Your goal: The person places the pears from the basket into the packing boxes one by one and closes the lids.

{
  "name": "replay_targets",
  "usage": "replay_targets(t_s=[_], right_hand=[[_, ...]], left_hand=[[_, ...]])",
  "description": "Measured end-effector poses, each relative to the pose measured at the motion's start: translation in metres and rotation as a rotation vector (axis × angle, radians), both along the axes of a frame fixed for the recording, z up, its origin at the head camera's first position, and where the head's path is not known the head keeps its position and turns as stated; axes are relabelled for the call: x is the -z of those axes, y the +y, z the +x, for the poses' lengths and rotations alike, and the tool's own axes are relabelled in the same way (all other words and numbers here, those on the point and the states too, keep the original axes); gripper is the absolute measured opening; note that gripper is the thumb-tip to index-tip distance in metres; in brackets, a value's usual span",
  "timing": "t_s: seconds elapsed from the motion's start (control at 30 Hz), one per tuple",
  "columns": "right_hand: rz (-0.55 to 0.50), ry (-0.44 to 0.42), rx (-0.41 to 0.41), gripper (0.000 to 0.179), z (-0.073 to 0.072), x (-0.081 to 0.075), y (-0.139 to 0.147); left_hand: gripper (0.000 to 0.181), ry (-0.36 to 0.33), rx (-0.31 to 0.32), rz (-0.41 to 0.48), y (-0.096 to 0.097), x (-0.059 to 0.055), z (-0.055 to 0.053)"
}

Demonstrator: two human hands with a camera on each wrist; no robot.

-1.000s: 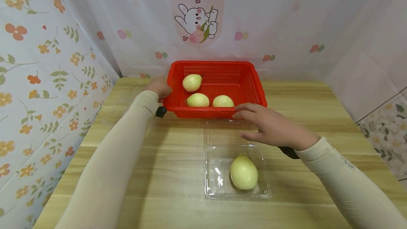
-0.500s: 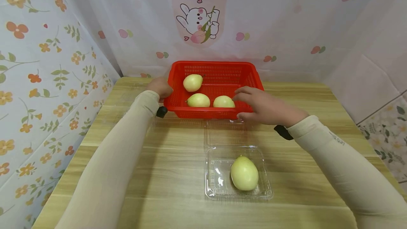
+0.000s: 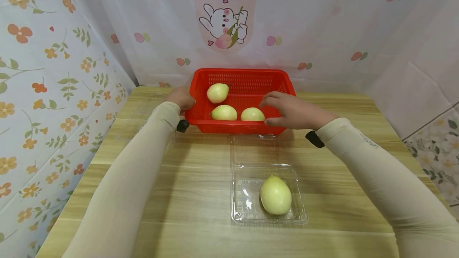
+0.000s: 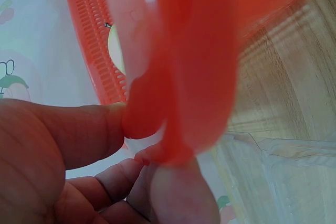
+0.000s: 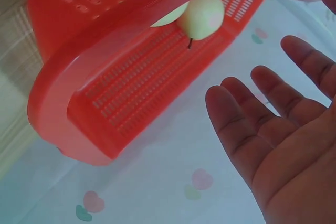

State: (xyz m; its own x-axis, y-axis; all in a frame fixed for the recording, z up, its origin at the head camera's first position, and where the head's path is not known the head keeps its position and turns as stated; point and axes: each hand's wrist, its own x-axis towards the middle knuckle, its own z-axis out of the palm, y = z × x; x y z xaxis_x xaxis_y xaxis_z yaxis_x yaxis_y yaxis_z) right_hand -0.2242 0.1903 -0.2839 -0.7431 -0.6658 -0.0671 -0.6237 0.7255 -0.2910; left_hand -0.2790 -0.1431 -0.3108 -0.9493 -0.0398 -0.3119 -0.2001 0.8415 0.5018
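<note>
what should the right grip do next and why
Probably reach slightly left and down with the right grip and take the front-right fruit from the red basket: that grip is open and nearest this fruit, the left grip holds the basket's left rim, and the open clear container has bare space beside its single fruit.

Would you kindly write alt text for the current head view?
A person's right hand hovers over a red plastic basket holding three pale yellow pears while the left hand grips its left end. Nearer the viewer, an open clear clamshell on the wood-grain table holds one more pear.
</note>
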Motion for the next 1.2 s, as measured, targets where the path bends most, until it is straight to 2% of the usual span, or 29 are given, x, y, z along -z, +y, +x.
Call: replay_targets(t_s=[0.73, 1.2], right_hand=[[0.057, -0.029, 0.034, 0.048, -0.024, -0.005, -0.007], [0.109, -0.060, 0.028, 0.049, -0.042, -0.002, -0.016]], left_hand=[[0.026, -0.012, -0.030, 0.043, 0.002, -0.003, 0.002], [0.023, 0.009, -0.015, 0.024, -0.002, 0.001, 0.000]])
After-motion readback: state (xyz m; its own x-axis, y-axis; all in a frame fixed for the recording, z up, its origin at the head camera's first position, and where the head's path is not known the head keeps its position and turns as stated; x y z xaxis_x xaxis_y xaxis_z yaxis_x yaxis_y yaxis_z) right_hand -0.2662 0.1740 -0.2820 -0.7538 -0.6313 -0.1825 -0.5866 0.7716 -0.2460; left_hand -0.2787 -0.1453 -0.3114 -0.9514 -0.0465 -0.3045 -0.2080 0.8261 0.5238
